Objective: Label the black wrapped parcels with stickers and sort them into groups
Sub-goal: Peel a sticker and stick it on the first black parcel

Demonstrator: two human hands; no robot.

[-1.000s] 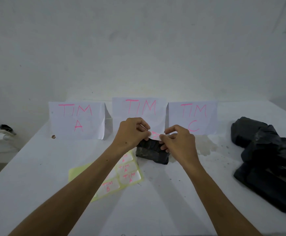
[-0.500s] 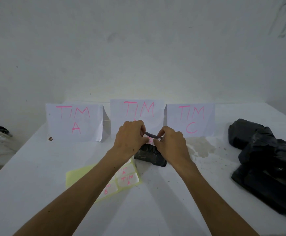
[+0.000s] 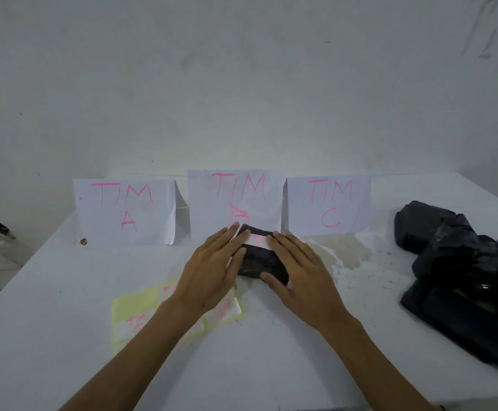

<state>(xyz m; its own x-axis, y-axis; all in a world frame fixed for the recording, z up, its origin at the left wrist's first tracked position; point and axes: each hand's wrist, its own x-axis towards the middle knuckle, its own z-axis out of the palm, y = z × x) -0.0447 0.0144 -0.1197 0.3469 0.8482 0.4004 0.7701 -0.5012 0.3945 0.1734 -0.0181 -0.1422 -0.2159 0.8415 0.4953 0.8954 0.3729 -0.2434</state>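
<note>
A small black wrapped parcel [image 3: 261, 261] lies on the white table in front of the "TIM B" sign [image 3: 235, 200]. A white sticker [image 3: 255, 240] with pink writing lies across its top. My left hand [image 3: 212, 271] presses flat on the parcel's left side and the sticker's left end, fingers straight. From the right, my right hand [image 3: 298, 271] lies flat on the parcel, fingertips on the sticker's right end and thumb along the near edge. A yellow sticker sheet [image 3: 135, 310] with pink-lettered labels lies under my left forearm.
Folded paper signs "TIM A" [image 3: 123, 209] and "TIM C" [image 3: 329, 204] stand left and right of the middle sign, near the wall. A heap of black wrapped parcels [image 3: 461, 271] fills the table's right side. A stained patch [image 3: 342, 253] marks the tabletop.
Both hands held the sticker pinched above the parcel; now they have flattened, and the sticker lies pressed onto the parcel's top. The view has shifted slightly.
</note>
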